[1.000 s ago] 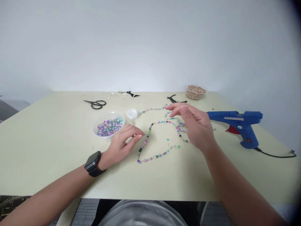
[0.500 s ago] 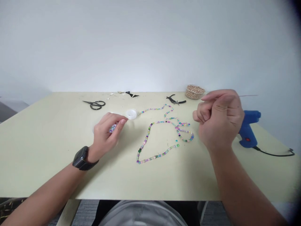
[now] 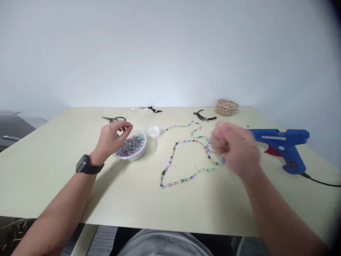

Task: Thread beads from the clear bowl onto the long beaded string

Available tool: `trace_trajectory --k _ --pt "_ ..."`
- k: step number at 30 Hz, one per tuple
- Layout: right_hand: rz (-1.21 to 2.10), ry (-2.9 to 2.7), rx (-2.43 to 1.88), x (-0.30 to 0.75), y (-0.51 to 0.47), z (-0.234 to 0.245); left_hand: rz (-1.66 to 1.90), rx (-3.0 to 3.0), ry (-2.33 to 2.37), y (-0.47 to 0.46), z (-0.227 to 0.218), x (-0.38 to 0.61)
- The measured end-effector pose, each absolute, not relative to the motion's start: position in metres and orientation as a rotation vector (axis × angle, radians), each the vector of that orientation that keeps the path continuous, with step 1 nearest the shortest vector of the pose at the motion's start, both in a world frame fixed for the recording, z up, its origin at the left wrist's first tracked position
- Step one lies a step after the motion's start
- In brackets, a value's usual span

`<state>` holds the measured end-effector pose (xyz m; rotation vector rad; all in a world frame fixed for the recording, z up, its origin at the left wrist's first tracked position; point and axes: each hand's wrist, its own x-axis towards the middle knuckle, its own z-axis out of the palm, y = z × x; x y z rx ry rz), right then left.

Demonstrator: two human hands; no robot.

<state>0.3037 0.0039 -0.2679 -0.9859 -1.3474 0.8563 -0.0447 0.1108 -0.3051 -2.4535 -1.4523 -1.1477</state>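
My left hand (image 3: 114,137) hovers over the near-left rim of a clear bowl (image 3: 137,154) of purple, green and blue beads (image 3: 130,145), thumb and forefinger bent together. Whether a bead sits between those fingertips is hidden. My right hand (image 3: 236,149) is a closed fist, smeared by motion, above the right end of a long beaded string (image 3: 170,161). A thin needle-like wire showed in that fist half a second ago; blur hides it here. Close to the fist, a small blue bead (image 3: 213,169) lies just past the string's green end bead.
A small white round container (image 3: 154,131) stands at the string's far end. Scissors (image 3: 114,119), black pliers (image 3: 204,116) and a tub of tan pellets (image 3: 226,106) lie toward the back. A blue glue gun (image 3: 287,142) with a cord is at right; scraps (image 3: 151,109) lie near the wall.
The view has shifted slightly. My left hand has drawn back left from the white container, uncovering the bead bowl. My right fist has moved left and down, and the glue gun shows more fully.
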Motion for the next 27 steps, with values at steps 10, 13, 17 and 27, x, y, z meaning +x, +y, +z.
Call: trace_trajectory --k 10,13,17,27 --pt "1.199 -2.184 -1.19 0.263 -0.001 -0.301 -1.155 -3.05 -0.958 0.05 -0.317 0.013" --pt "1.231 -2.212 -1.207 0.26 -0.001 -0.304 -1.128 -3.18 -0.858 0.041 -0.323 0.022" --pt "1.237 -2.237 -1.215 0.261 -0.001 -0.305 -1.226 -3.208 -0.927 0.037 -0.326 0.029" --pt "1.329 -2.124 -1.24 0.261 0.001 -0.305 -1.253 -3.196 -0.927 0.035 -0.326 0.031"
